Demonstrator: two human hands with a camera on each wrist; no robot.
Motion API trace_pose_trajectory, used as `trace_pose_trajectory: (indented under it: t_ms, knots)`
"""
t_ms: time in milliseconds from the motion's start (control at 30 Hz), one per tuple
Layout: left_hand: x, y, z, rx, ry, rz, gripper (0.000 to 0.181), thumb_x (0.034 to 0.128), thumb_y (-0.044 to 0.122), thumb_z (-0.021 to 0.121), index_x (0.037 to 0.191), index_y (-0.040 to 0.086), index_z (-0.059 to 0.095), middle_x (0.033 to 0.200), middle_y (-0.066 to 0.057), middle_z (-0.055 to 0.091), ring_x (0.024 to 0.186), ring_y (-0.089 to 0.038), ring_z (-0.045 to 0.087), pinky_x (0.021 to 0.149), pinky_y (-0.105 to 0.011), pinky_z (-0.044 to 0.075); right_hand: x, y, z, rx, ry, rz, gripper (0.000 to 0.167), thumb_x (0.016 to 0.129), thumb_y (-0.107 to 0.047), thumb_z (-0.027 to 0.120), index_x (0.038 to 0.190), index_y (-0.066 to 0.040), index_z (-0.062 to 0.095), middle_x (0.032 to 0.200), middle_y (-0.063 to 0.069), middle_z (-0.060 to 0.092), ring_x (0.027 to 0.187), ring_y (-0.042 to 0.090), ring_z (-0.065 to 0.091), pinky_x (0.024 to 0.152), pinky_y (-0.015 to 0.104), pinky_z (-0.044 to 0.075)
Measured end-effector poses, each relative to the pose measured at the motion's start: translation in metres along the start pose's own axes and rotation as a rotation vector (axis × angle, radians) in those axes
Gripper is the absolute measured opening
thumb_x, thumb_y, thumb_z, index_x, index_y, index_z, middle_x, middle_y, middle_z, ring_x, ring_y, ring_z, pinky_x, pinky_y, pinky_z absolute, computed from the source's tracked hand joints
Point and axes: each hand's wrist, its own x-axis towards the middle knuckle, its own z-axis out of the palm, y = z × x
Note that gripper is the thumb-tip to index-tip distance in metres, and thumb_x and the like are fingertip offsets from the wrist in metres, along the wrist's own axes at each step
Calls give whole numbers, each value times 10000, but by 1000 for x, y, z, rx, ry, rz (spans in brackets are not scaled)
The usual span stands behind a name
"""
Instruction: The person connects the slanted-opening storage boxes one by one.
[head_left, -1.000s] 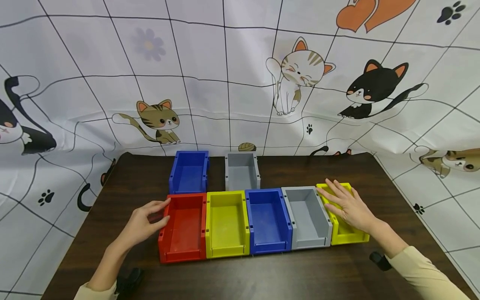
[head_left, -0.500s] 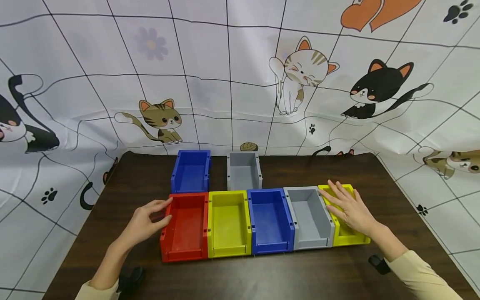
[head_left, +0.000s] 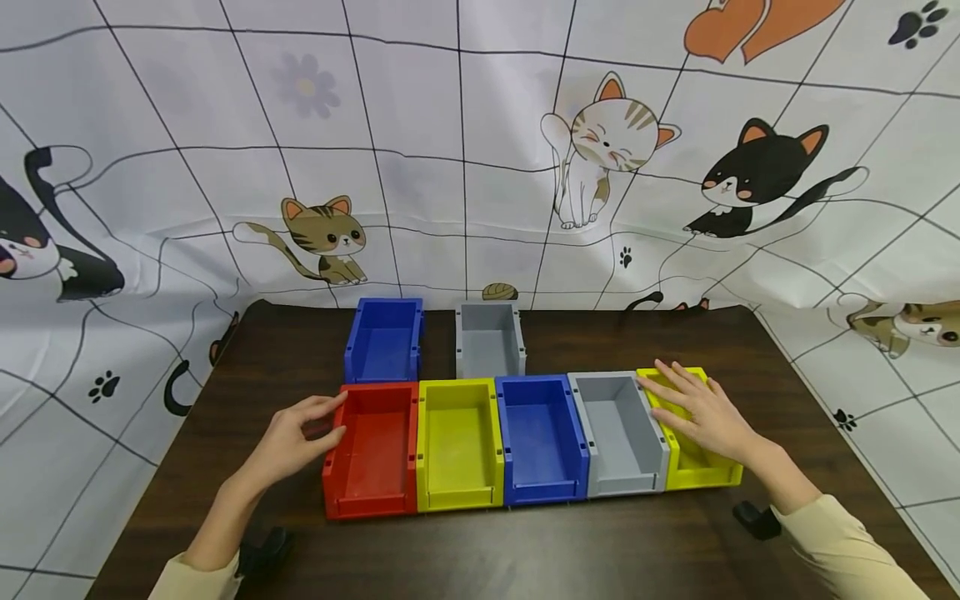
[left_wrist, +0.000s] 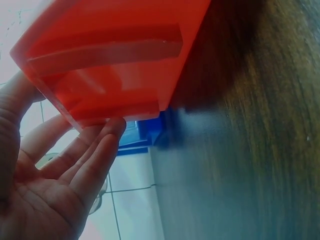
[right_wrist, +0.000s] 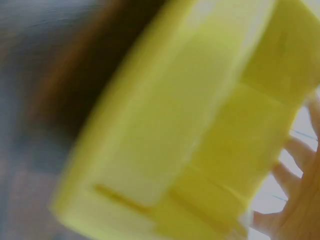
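Red bin (head_left: 377,454), yellow bin (head_left: 692,458) at row's ends

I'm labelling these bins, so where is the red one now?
In the head view, the red bin sits at the left end of the front row, between the left hand and a yellow bin.

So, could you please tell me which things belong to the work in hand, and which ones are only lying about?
Likely in the work:
left hand, at red bin
right hand, on end yellow bin
inner yellow bin, front blue bin, front grey bin, between them

Probably just lying about:
rear blue bin
rear grey bin
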Motion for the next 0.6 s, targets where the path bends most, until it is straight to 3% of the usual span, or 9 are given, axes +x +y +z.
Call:
trace_pose_trajectory:
  t_ms: [167, 367, 433, 500, 600]
  knots:
    - [0, 2, -1, 2, -1, 7, 486, 759, -40, 723, 1218, -99, 573, 1049, -190, 634, 901, -296, 635, 733, -396, 546, 13, -1, -15, 68, 79, 29, 463, 940, -285, 572, 1360, -100, 508, 1404, 229, 410, 1247, 465, 367, 918, 690, 303]
    - [0, 2, -1, 1, -3, 10, 487, 769, -33, 717, 1229, -93, 568, 1057, -186, 633, 916, -294, 627, 739, -390, 547, 35, -8, -34, 143, 195, 57, 430, 925, -217, 603, 1292, 2, 548, 1264, 243, 543, 1123, 442, 494, 861, 609, 413]
    - [0, 3, -1, 3, 0, 14, 488, 768, -35, 717, 1228, -94, 568, 1057, -186, 635, 913, -296, 630, 736, -393, 548, 42, -10, -37, 143, 216, 60, 424, 923, -218, 607, 1282, 1, 558, 1235, 232, 570, 898, 351, 590, 780, 510, 472]
    - [0, 3, -1, 2, 1, 18, 485, 768, -40, 715, 1227, -97, 567, 1057, -186, 634, 911, -305, 632, 734, -397, 547, 49, -12, -39, 147, 226, 62, 419, 923, -218, 608, 1281, -5, 562, 1220, 225, 583, 653, 214, 538, 678, 394, 460]
    - [-1, 3, -1, 2, 0, 16, 486, 767, -42, 719, 1226, -95, 568, 1051, -181, 636, 907, -313, 636, 732, -397, 548, 58, -15, -39, 171, 237, 57, 405, 925, -209, 605, 1272, -5, 571, 1200, 228, 594, 439, 77, 253, 538, 284, 354]
